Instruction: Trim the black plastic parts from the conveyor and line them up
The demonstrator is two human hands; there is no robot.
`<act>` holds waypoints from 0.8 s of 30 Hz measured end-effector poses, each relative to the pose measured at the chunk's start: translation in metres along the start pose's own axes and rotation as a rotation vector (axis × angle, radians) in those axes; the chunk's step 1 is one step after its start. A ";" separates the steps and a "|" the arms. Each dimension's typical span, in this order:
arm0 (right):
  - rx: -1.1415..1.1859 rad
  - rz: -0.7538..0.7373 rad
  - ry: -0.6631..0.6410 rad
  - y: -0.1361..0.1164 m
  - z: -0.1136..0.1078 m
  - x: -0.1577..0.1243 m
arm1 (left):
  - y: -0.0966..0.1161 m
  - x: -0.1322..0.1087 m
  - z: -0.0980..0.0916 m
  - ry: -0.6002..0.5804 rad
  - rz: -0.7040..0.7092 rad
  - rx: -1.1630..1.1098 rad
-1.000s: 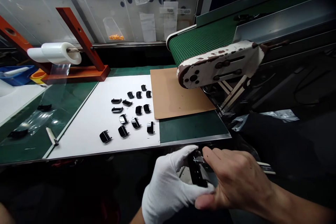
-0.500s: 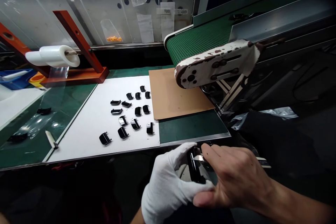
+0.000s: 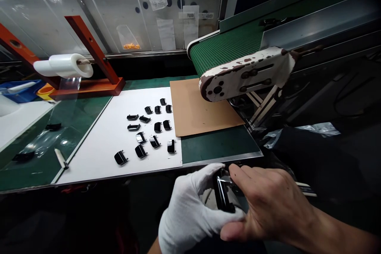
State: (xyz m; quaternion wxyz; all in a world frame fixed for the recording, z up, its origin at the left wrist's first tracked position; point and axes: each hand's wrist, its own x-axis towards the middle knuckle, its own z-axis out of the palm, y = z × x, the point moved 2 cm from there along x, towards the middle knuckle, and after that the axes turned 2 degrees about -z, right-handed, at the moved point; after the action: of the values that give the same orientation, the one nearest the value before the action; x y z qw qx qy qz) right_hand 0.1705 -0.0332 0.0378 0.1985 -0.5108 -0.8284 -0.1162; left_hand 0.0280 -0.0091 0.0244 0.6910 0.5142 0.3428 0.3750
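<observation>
My left hand, in a white glove, is closed around a glossy black plastic part in front of the table edge. It grips the part by its two ends, between thumb and fingers. My bare right hand is closed on a knife, whose thin metal blade lies against the part's edge. The pale end of the handle sticks out behind my right hand; my fingers hide the middle. Several similar black parts lie spread on a white sheet beyond my hands.
A brown cardboard sheet lies beneath the end of a green conveyor belt. To the left, a wooden stand holds a roll of clear film. A white-handled tool and two wrapped black parts lie on the green tabletop.
The black part is tilted slightly, showing more of its shiny face, and the blade has shifted a little along its edge. The whole view has moved slightly.
</observation>
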 end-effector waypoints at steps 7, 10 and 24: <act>-0.057 -0.055 0.013 0.001 0.001 -0.001 | -0.006 0.000 -0.001 0.006 -0.048 0.033; -0.073 -0.065 0.009 0.001 0.002 -0.001 | -0.009 0.000 -0.003 0.014 -0.041 0.080; -0.078 -0.126 0.008 0.004 0.006 -0.005 | -0.019 -0.001 -0.004 -0.013 -0.116 0.011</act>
State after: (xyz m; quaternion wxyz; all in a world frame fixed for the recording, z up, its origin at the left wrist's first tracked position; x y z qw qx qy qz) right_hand 0.1742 -0.0328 0.0304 0.1742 -0.4646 -0.8528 -0.1627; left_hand 0.0274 -0.0118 0.0051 0.7108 0.4999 0.3694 0.3291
